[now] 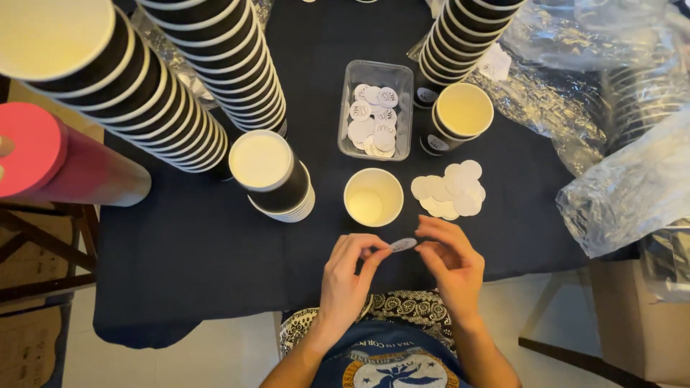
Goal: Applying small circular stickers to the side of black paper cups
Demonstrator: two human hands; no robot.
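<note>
Two hands, left [346, 276] & right [449, 262], pinch one round sticker [403, 245] betw. fingertips, just below the open cup [373, 197] on a dark tablecloth [194, 244]. Sticker pile [449, 190] right of cup, tub [375, 108] behind it, cup stacks [180, 108] to the left; pale floor [215, 356] beneath.

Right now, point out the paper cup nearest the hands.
The single open cup standing alone just above both hands; every other cup sits in a stack farther back.

Pink cylinder [50, 154], crinkled plastic bags [625, 187], cardboard box [636, 316], wooden frame [36, 244]
</note>
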